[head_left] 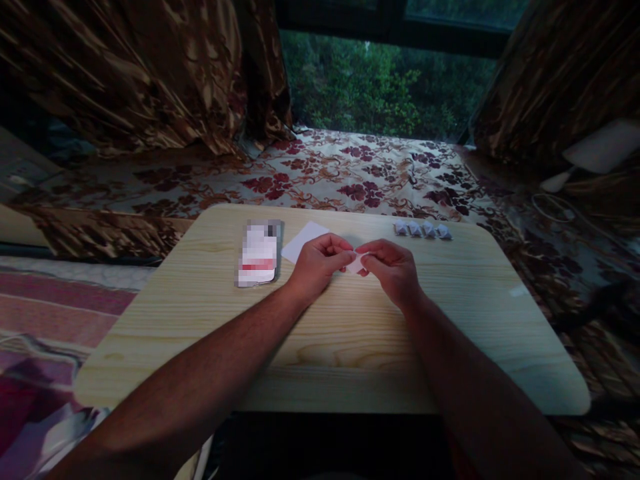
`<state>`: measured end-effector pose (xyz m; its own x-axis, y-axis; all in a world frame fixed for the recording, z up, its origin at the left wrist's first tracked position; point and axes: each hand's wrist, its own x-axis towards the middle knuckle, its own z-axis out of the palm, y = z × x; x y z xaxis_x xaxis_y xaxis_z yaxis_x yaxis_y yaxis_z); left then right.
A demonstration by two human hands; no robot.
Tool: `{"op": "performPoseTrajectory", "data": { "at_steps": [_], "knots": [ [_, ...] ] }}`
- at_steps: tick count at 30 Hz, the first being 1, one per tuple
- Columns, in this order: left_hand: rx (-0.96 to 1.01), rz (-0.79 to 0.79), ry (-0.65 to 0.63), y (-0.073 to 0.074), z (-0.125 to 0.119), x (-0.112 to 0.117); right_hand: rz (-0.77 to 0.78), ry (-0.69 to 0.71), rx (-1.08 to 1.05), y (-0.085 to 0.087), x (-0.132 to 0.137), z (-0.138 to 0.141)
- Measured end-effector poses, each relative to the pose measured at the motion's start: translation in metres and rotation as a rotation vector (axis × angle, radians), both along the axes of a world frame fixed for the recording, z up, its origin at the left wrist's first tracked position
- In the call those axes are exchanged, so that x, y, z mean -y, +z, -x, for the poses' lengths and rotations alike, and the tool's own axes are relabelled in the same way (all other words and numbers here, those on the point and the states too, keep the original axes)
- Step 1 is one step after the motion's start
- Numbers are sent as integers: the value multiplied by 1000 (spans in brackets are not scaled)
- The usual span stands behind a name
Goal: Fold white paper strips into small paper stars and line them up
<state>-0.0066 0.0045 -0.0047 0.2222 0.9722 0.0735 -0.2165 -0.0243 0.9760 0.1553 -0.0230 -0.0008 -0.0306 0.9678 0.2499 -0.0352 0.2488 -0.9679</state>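
Observation:
Between my two hands is a small piece of folded white paper (357, 264), held just over the wooden table. My left hand (321, 261) pinches its left side with thumb and fingers. On the right side, my right hand (393, 265) grips it in the same way. The exact folds are too small to make out. Behind my left hand lies a stack of white paper sheets (303, 241), partly covered by that hand. Several small folded white paper pieces (423, 230) stand in a row beyond my right hand.
A phone-shaped object (259, 253), blurred out, lies on the left of the wooden table (350, 360). Past the table's far edge is a ledge with a floral cloth (350, 173), under a window with curtains. A white lamp (603, 147) is at the right.

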Motion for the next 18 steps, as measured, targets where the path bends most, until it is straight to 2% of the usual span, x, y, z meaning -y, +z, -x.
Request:
{"op": "performPoseTrajectory", "data": {
  "at_steps": [6, 11, 18],
  "knots": [
    [-89, -135, 67, 0, 1, 1, 46, -21, 7, -5, -5, 1],
    [-109, -140, 81, 2, 0, 1, 88, -28, 26, -8, -8, -1],
    [-130, -131, 85, 1, 0, 2, 53, -33, 53, -8, -6, -2]
  ]
}}
